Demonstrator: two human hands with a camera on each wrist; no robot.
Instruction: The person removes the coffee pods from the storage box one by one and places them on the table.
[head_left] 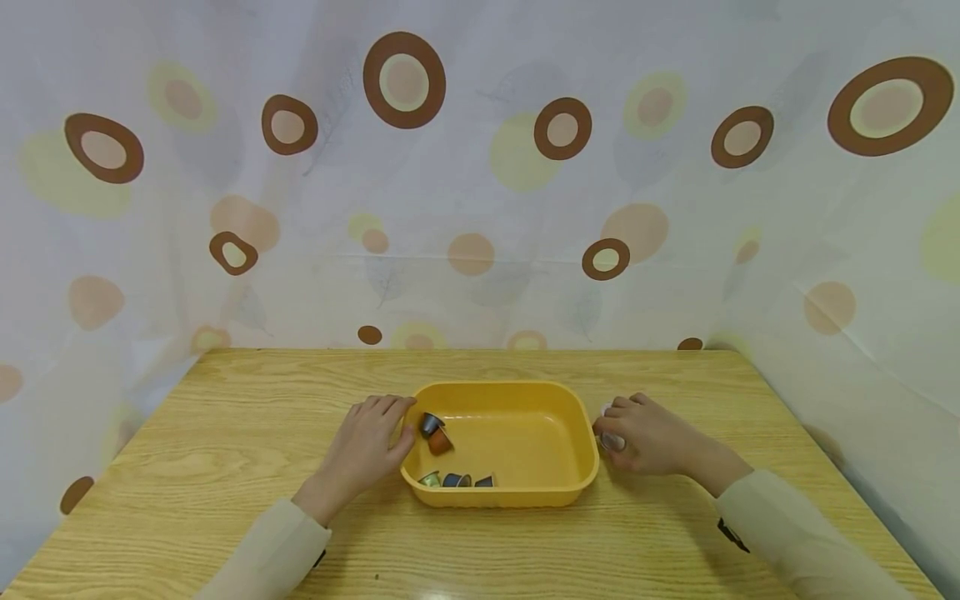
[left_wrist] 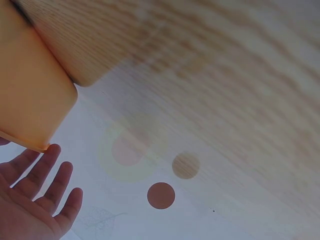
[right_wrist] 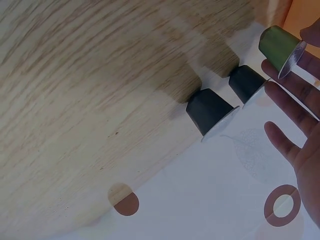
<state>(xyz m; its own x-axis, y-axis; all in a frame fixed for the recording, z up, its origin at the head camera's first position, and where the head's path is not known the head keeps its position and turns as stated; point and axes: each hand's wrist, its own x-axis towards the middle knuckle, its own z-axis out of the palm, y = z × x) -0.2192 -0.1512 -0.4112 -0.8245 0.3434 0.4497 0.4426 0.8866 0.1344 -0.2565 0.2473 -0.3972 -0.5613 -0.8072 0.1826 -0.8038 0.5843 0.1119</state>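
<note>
Yellow tray point(head_left: 502, 498): I'm watching the left hand point(head_left: 363, 442), fingers spread, touching its left rim; right hand point(head_left: 648, 437) pinching green coffee capsule point(right_wrist: 278, 46), tabletop point(head_left: 735, 408) extending rightward.

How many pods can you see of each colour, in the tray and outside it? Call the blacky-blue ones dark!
Green: 2 (one green pod in the tray, another green pod in the right hand)
Orange: 1 (an orange pod in the tray)
Dark: 5 (three dark pods in the tray, two dark pods outside it)
Total: 8 pods in sight
</note>
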